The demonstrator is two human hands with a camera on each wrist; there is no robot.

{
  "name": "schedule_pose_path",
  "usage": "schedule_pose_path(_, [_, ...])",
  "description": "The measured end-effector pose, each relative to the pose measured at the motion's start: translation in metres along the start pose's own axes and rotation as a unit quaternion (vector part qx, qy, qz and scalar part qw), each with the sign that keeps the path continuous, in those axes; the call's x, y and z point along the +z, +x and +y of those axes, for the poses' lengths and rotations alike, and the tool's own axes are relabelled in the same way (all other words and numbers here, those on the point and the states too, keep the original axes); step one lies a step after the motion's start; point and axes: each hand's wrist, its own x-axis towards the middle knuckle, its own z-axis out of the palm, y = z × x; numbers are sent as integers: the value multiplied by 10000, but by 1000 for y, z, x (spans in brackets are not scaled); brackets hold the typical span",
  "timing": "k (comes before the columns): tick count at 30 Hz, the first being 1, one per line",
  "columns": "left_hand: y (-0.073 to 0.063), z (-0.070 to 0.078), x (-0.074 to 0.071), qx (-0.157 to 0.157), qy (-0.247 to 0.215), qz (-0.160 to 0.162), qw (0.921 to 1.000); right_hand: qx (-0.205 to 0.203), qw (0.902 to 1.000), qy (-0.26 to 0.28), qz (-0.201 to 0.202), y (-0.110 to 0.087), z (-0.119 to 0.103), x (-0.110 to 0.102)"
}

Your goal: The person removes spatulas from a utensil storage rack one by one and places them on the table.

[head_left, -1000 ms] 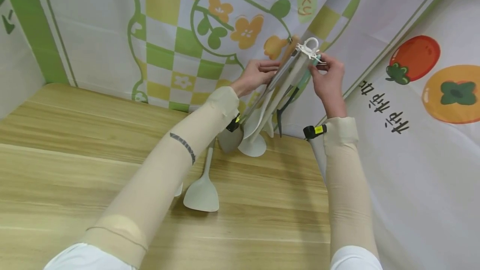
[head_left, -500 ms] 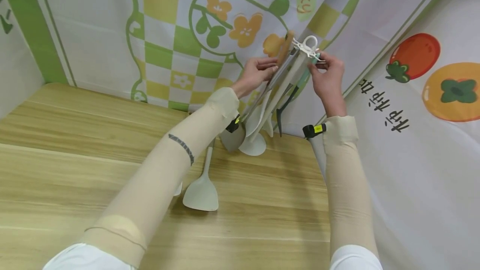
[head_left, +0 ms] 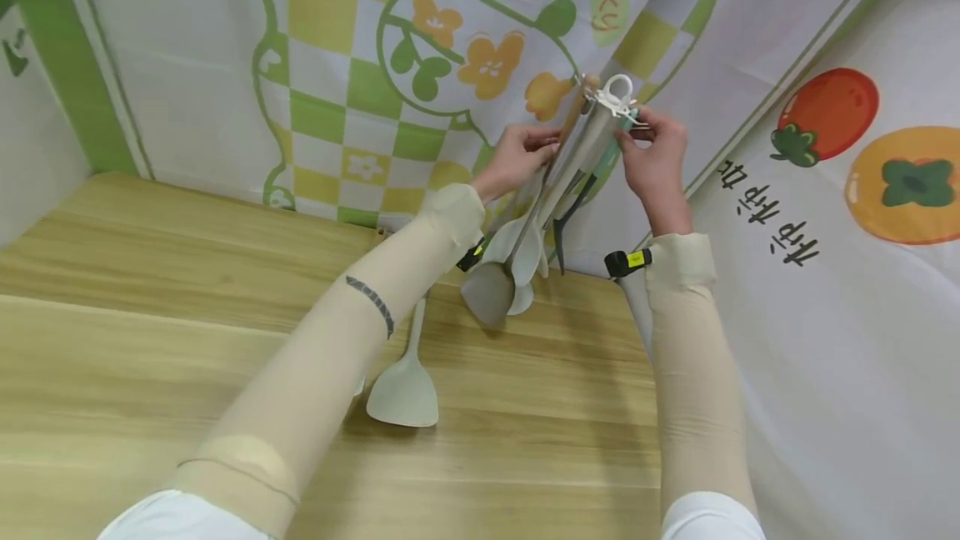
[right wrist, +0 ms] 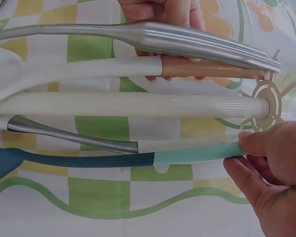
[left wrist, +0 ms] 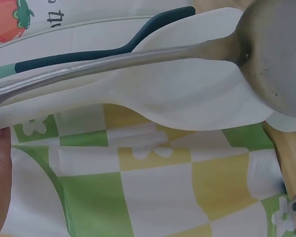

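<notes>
A white utensil stand (head_left: 618, 92) with a ring and hooks on top stands tilted in the head view, utensils hanging round its pole (right wrist: 197, 104). My left hand (head_left: 521, 158) grips the wooden handle (right wrist: 197, 68) of a white spoon (left wrist: 177, 94), fingers curling behind it in the right wrist view. Across that handle lies the steel handle of a metal spatula (head_left: 487, 294), whose broad head overlaps the spoon. At the right, my right hand (head_left: 656, 157) pinches the mint handle end (right wrist: 200, 153) of a dark teal turner (right wrist: 89, 160), close to the hooks.
On the wooden table (head_left: 525, 432) lies a pale grey-green turner (head_left: 405, 390), its handle partly behind my left forearm. Beside it a white edge peeks out from under the sleeve. A patterned cloth (head_left: 322, 15) hangs behind, and a white printed sheet (head_left: 840, 373) borders the right.
The metal spatula has swung right and towards me, now crossing in front of the white spoon, which has turned its broad side forward. My left hand shifted slightly; my right hand stayed put.
</notes>
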Motion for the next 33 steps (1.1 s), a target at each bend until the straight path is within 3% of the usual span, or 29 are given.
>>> schedule_pose_path(6, [-1, 1, 4, 4, 90, -24, 10000, 17, 10000, 42, -21, -1, 2, -1])
schedule_pose_path(12, [-6, 5, -1, 5, 318, 73, 9995, -22, 10000, 69, -11, -2, 4, 0])
schedule_pose_path(18, [-8, 6, -9, 64, 267, 219, 9994, -44, 10000, 74, 26, 0, 4, 1])
schedule_pose_path(27, [-10, 3, -19, 607, 177, 413, 9971, -70, 10000, 63, 31, -2, 2, 0])
schedule_pose_path(33, [-13, 4, -25, 674, 114, 658, 9955, -96, 9999, 59, 36, -3, 0, 0])
